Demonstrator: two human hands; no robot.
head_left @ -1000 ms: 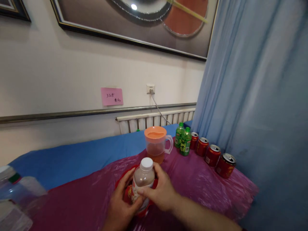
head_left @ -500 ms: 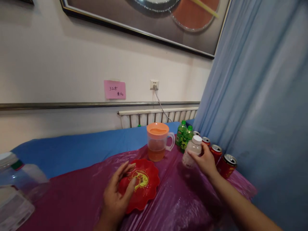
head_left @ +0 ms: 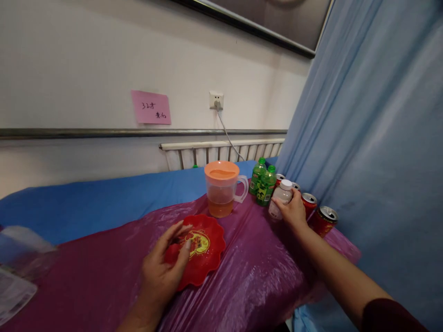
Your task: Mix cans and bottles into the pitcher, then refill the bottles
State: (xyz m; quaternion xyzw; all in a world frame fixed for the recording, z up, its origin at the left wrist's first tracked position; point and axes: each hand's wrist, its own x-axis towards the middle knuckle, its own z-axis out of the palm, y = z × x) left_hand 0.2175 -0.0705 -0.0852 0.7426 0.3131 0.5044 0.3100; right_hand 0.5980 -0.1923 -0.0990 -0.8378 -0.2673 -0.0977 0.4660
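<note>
My right hand (head_left: 294, 210) is wrapped round a small clear bottle with a white cap (head_left: 279, 203), upright beside two green-capped drink bottles (head_left: 266, 186) and a row of red drink cans (head_left: 323, 222). Whether its base touches the sheet is hard to tell. Over the left edge of a red scalloped plate (head_left: 204, 258) is my left hand (head_left: 166, 267), its fingers and thumb apart and nothing between them. A yellow design shows in the plate's middle. Behind the plate stands a clear jug (head_left: 219, 193) with an orange lid, a handle and amber liquid inside.
Crumpled purple plastic sheeting (head_left: 242, 263) lies over a blue cover (head_left: 131, 193). At the far left is a clear plastic container (head_left: 24, 253), partly out of view. A blue curtain (head_left: 374, 138) hangs on the right. A plugged cord (head_left: 226, 131) runs down the wall behind.
My right hand has carried the capped bottle away from me, closer to the green bottles and cans. My left hand stays open at the plate. The camera view has tilted down.
</note>
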